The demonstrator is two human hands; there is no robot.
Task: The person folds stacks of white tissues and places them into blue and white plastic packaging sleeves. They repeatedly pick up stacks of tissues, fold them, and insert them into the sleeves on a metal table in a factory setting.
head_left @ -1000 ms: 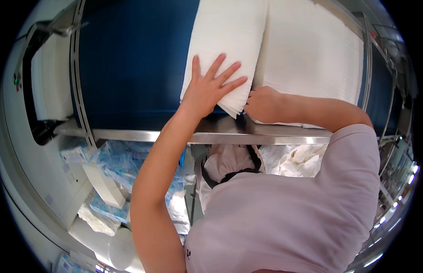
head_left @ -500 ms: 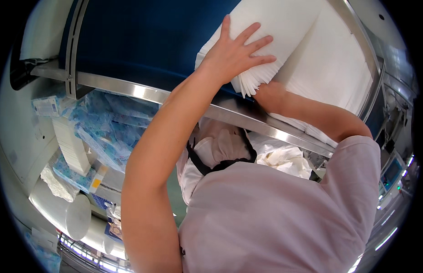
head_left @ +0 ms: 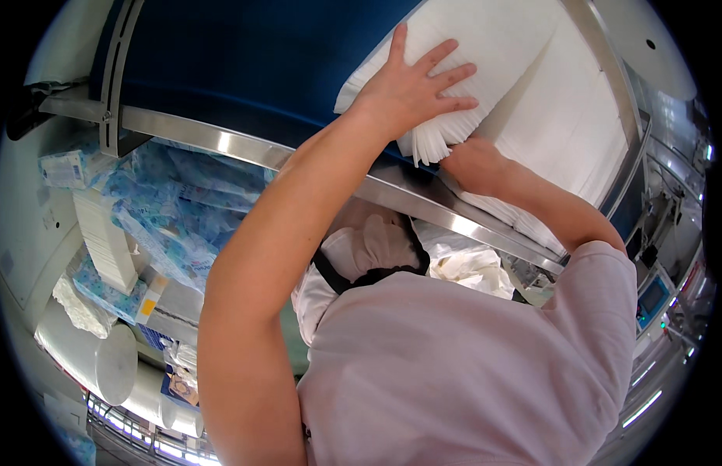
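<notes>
A thick stack of thin white paper sheets [head_left: 501, 46], like tissue, lies over the blue belt surface [head_left: 237, 70], its layered edges fanned toward me. My left hand [head_left: 419, 87] rests flat on top of this stack, fingers spread wide. Down at the stack's near lower corner is my right hand [head_left: 477, 165], against the fanned edges; its fingers are hidden under the sheets, so their grip cannot be seen. Beside it, to the right, more white sheets [head_left: 567, 116] lie in a long row against the side rail.
A metal rail [head_left: 229, 144] runs along the belt's near edge, under my forearms. Below it at left are blue-patterned plastic film [head_left: 175, 194], a narrow white stack [head_left: 105, 241] and large white rolls [head_left: 89, 349]. Crumpled white material [head_left: 473, 268] lies below the rail near my body.
My view has shifted slightly, so the surroundings sit further left. Both hands and the fanned stack have edged a little to the right against the rail. The left hand's fingers stay spread.
</notes>
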